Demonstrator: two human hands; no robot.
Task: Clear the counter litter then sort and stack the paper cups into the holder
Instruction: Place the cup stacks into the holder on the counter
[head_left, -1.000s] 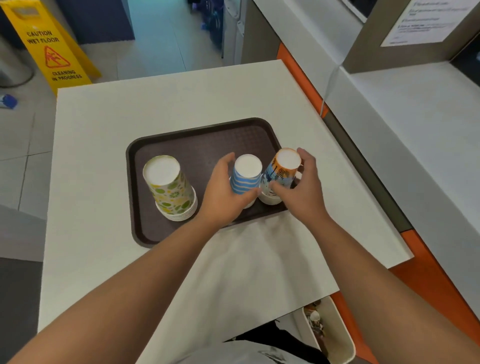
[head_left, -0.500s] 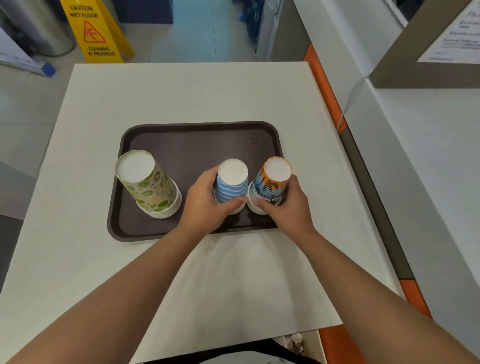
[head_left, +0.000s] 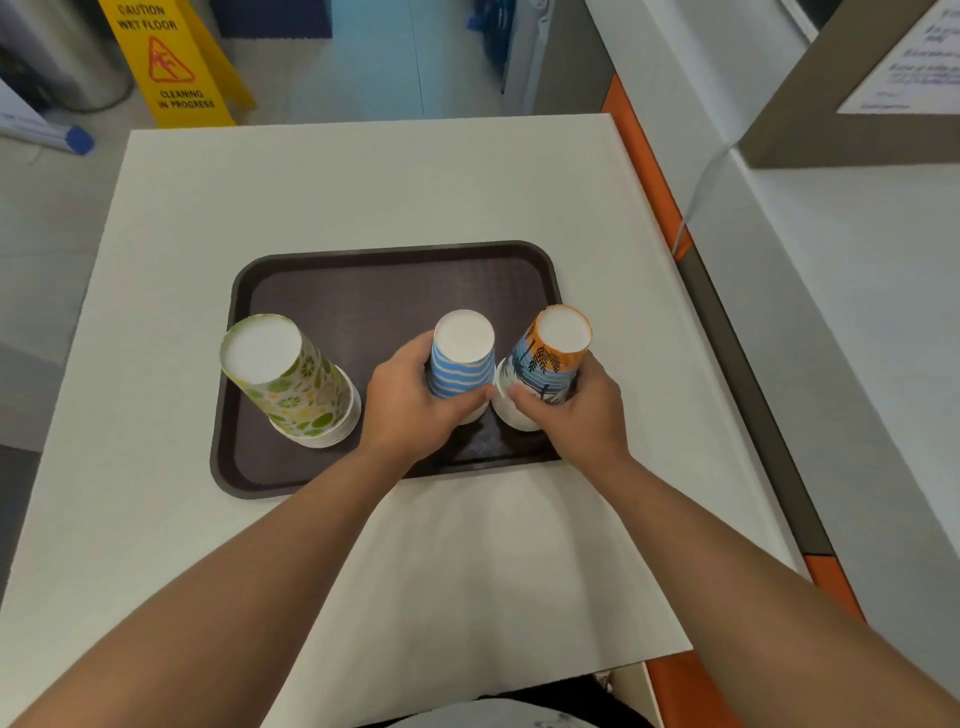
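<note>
A dark brown tray (head_left: 363, 280) lies on the white counter (head_left: 363, 182). Three upside-down stacks of paper cups stand along its near side. The green citrus-print stack (head_left: 291, 382) is at the left, untouched. My left hand (head_left: 410, 405) is wrapped around the blue-striped stack (head_left: 462, 364) in the middle. My right hand (head_left: 576, 410) grips the orange and blue palm-print stack (head_left: 545, 358) at the right, which leans slightly. The two held stacks stand close together on the tray, thumbs nearly touching.
A yellow wet-floor sign (head_left: 171, 62) stands on the floor beyond the counter. An orange-edged white ledge (head_left: 857, 312) runs along the right, with a posted notice (head_left: 909, 62) above it. A bin edge shows below the counter's near right corner.
The view has shifted so the counter sits squarer in frame. Both hands keep their grip on the two cup stacks, which stay in the same spots on the tray.
</note>
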